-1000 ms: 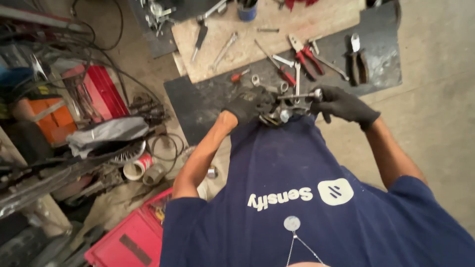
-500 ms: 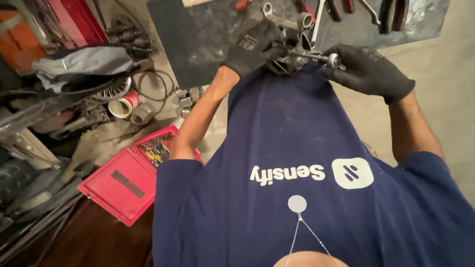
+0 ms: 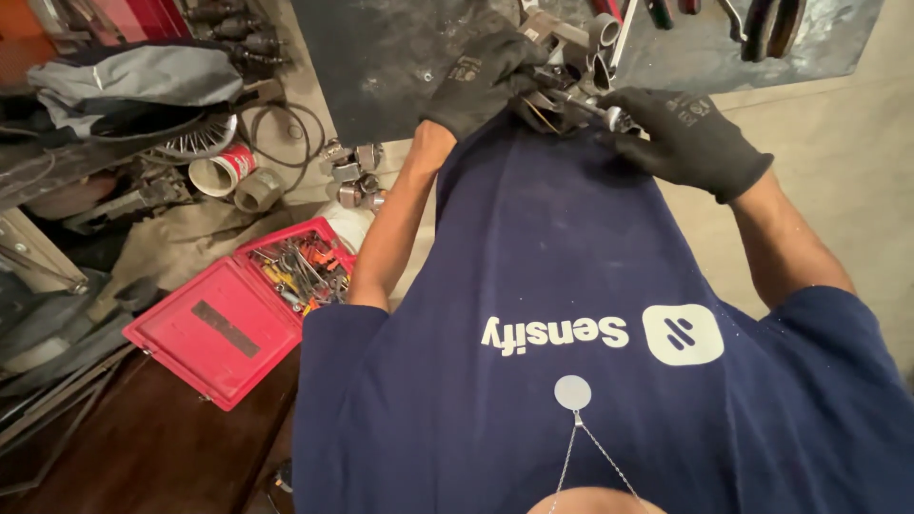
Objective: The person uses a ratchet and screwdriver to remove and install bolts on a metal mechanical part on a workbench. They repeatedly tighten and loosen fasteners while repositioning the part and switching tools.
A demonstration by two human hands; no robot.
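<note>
**A:** So what was going on with the hands there? Both had black gloves on, right?

**B:** Yep. The left hand (image 3: 486, 81) was curled over a grimy metal part (image 3: 562, 95), fingers wrapped tight on its left side. The right hand (image 3: 690, 138) came in from the other side, thumb and forefinger pinched on the shiny end of a thin metal tool (image 3: 609, 114) that ran into the part. Its other fingers were folded in close together.

**A:** And where was the part sitting?

**B:** Held up between both hands, right above the top edge of the navy shirt (image 3: 571, 286), in front of a dark mat (image 3: 400, 57) on the floor. Couldn't tell if it touched the mat or just hung over it.

**A:** Anything else lying around?

**B:** Loads. An open red tool case (image 3: 238, 319) sat on the floor by the left elbow, with small hand tools in it. Further up were some metal sockets (image 3: 350, 176), a red-and-white cup (image 3: 221, 171) on its side, a loop of black cable (image 3: 286, 133) and a grey cloth bundle (image 3: 143, 76). A few tool handles (image 3: 771, 24) poked in at the top edge.
</note>
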